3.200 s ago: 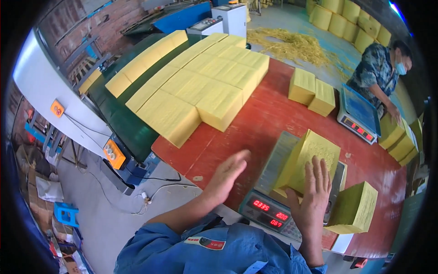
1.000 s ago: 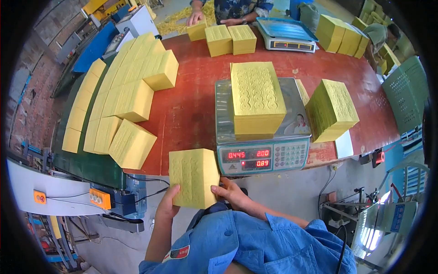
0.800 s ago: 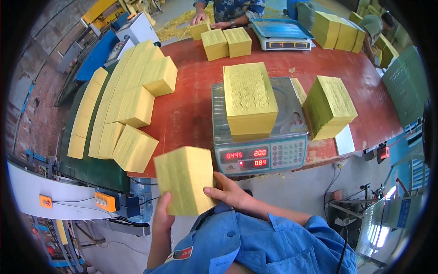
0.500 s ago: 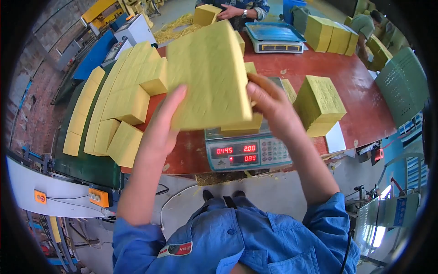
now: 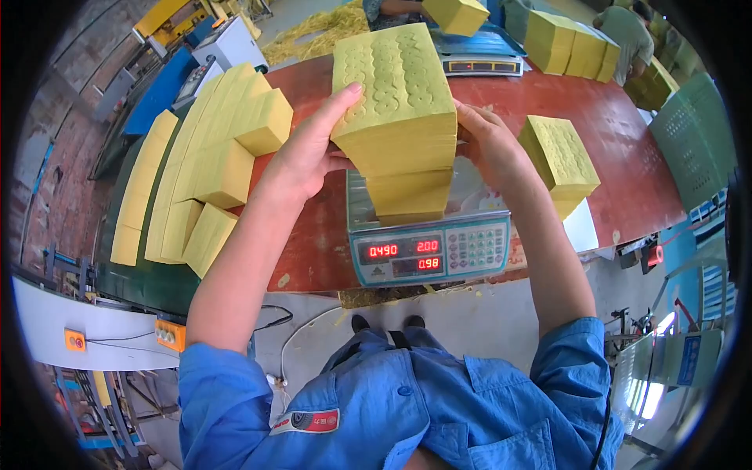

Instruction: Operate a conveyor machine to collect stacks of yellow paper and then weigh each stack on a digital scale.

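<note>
Tipped up in mid-air a moment earlier, the held stack (image 5: 392,86) is now levelled directly above the lower stack (image 5: 411,192) on the scale (image 5: 478,243), the display's red digits changed. Its embossed face is turned upward, long axis directed away from the body. Its sides are gripped by the left hand (image 5: 308,153) and right hand (image 5: 497,149).

A green perforated panel (image 5: 693,149) stands right; orange button boxes (image 5: 170,334), lower left.
</note>
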A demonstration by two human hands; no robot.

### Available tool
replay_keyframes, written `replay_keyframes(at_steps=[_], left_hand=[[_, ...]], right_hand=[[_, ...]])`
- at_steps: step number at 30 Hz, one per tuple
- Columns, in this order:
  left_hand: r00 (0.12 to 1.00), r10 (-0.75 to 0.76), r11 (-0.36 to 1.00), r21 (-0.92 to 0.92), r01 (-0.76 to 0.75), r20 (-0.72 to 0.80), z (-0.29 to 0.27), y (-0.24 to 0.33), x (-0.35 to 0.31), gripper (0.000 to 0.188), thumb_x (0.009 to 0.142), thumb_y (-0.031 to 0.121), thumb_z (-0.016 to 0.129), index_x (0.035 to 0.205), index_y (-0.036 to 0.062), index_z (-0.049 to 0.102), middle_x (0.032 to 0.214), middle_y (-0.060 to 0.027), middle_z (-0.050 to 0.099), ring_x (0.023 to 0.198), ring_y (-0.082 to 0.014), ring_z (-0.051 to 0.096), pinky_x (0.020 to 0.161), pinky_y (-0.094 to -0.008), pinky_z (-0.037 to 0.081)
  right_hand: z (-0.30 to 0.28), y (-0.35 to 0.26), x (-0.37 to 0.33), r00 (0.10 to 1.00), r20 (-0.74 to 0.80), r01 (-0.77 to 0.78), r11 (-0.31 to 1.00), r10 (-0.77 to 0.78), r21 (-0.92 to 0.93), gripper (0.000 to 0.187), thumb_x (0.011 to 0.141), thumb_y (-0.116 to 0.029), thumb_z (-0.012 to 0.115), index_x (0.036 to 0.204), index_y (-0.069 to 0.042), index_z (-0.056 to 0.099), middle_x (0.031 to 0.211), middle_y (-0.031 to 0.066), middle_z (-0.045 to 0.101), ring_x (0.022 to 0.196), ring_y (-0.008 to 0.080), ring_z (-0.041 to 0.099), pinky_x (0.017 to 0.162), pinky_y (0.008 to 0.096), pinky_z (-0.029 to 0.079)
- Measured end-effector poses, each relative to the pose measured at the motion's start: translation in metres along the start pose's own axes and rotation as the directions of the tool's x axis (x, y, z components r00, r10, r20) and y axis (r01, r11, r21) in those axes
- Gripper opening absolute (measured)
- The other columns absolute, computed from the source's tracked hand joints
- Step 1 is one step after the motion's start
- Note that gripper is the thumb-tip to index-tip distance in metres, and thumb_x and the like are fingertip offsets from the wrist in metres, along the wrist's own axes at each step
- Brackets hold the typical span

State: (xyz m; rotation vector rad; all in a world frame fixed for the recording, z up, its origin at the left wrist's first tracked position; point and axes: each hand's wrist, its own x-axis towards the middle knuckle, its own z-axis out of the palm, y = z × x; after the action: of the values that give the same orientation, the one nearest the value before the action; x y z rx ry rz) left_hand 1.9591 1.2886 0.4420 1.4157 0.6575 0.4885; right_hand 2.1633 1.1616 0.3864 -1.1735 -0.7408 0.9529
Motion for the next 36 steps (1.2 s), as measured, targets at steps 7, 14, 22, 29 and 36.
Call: replay_keyframes(at_steps=[7, 14, 22, 29, 36], left_hand=[[0.999, -0.042, 0.999, 0.033, 0.042, 0.001, -0.001, -0.011, 0.002, 0.081, 0.083, 0.067, 0.061, 0.137, 0.0064, 0.054, 0.125, -0.0127, 0.061, 0.112, -0.0224, 0.059, 0.093, -0.0411, 0.048], [0.998, 0.008, 0.997, 0.072, -0.003, -0.066, 0.0, -0.012, 0.005, 0.088, 0.085, 0.076, 0.05, 0.138, 0.0062, 0.053, 0.127, -0.0119, 0.06, 0.112, -0.0196, 0.06, 0.086, -0.0362, 0.052], [0.955, 0.193, 0.871, -0.41, -0.272, -0.224, 0.033, -0.104, 0.009, 0.065, 0.102, 0.053, 0.04, 0.151, 0.0105, 0.034, 0.153, -0.0067, 0.04, 0.14, -0.0212, 0.036, 0.115, -0.0396, 0.029], [0.951, 0.225, 0.858, -0.42, -0.296, -0.211, 0.022, -0.098, 0.028, 0.068, 0.099, 0.056, 0.044, 0.148, 0.0089, 0.038, 0.151, -0.008, 0.041, 0.14, -0.0208, 0.036, 0.115, -0.0394, 0.029], [0.948, 0.278, 0.916, -0.256, -0.31, -0.154, 0.009, -0.122, -0.028, 0.084, 0.099, 0.067, 0.028, 0.153, 0.0027, 0.028, 0.158, -0.0138, 0.031, 0.147, -0.0246, 0.026, 0.12, -0.0407, 0.017]], right_hand=[[-0.015, 0.018, 0.0, 1.0, -0.017, -0.011, 0.994, 0.01, -0.104, 0.059, 0.092, -0.049, 0.063, 0.125, 0.0, 0.063, 0.108, 0.0054, 0.067, 0.096, 0.0144, 0.057, 0.08, 0.0288, 0.042], [-0.014, 0.019, -0.001, 0.998, -0.056, 0.011, 0.965, -0.027, -0.26, 0.069, 0.093, -0.057, 0.055, 0.129, 0.001, 0.061, 0.113, 0.0101, 0.066, 0.098, 0.0167, 0.057, 0.083, 0.0315, 0.044], [0.033, 0.086, 0.005, 0.939, -0.313, 0.233, 0.93, -0.14, 0.283, 0.063, 0.103, -0.054, 0.042, 0.137, -0.003, 0.052, 0.13, 0.008, 0.058, 0.116, 0.0172, 0.055, 0.099, 0.0319, 0.043], [0.026, 0.074, 0.022, 0.986, -0.101, 0.133, 0.991, -0.129, 0.035, 0.071, 0.105, -0.052, 0.032, 0.152, 0.001, 0.03, 0.154, 0.0159, 0.038, 0.143, 0.0231, 0.032, 0.117, 0.0346, 0.024], [0.018, 0.085, -0.028, 0.942, -0.092, 0.314, 0.944, -0.323, -0.104, 0.067, 0.106, -0.049, 0.031, 0.152, 0.0, 0.032, 0.154, 0.0162, 0.038, 0.144, 0.0253, 0.033, 0.117, 0.0374, 0.025]])
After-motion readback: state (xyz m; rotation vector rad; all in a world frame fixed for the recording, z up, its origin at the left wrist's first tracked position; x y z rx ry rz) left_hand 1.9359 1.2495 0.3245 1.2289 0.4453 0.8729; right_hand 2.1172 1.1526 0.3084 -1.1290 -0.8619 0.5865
